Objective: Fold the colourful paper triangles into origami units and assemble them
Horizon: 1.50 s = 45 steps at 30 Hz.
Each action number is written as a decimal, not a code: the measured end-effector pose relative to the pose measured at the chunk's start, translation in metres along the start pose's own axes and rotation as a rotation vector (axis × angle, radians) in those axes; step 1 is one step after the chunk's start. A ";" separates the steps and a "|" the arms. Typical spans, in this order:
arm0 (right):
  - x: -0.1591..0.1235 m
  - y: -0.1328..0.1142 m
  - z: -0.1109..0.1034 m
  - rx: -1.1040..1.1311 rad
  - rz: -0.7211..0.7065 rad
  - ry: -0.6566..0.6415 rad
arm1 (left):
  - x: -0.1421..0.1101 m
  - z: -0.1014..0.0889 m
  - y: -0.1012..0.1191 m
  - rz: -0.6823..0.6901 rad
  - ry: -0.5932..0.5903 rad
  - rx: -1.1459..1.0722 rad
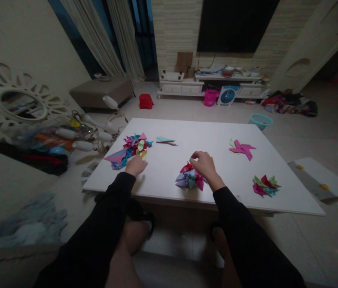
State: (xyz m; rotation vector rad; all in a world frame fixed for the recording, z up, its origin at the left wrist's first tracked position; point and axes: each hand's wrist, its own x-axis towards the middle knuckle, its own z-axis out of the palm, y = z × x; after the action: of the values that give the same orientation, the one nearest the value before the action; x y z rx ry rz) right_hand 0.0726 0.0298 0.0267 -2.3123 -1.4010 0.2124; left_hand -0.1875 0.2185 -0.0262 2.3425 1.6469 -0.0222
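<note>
My left hand (137,165) is at the near side of a heap of folded paper pieces (130,149) on the left of the table. Its fingers look curled, and whatever they hold, if anything, is hidden, close to a yellow piece (141,153). My right hand (204,164) hovers over a smaller group of origami (189,179) near the front edge. Thumb and fingers pinch at the tip of a red folded paper piece (186,167). Lilac, teal and magenta pieces lie under and beside it.
On the white table (169,160) lie a stack of folded papers (166,140), a pink pinwheel-shaped paper group (242,149) and a mixed origami group (266,186). A teal basket (261,121) stands beyond the table's far right corner. A red stool (146,101) stands behind.
</note>
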 end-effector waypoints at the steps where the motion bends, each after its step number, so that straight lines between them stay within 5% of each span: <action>1: 0.001 0.000 0.002 0.022 -0.029 0.013 | -0.008 -0.004 0.013 0.057 0.014 0.005; 7: 0.000 -0.010 0.010 0.148 -0.263 0.118 | -0.074 -0.007 0.084 0.598 0.130 -0.008; 12: -0.005 -0.017 0.009 0.128 -0.354 0.121 | -0.103 0.003 0.107 0.769 0.132 -0.049; 22: -0.007 -0.011 0.008 0.010 -0.389 -0.025 | -0.100 0.007 0.107 0.814 0.132 -0.081; 45: -0.005 -0.011 0.012 -0.040 -0.389 -0.052 | -0.103 0.005 0.111 0.806 0.181 -0.246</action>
State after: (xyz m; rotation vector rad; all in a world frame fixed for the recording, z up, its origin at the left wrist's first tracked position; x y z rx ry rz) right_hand 0.0573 0.0327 0.0202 -2.0235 -1.8590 0.1269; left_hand -0.1206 0.0880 0.0109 2.6706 0.6061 0.5277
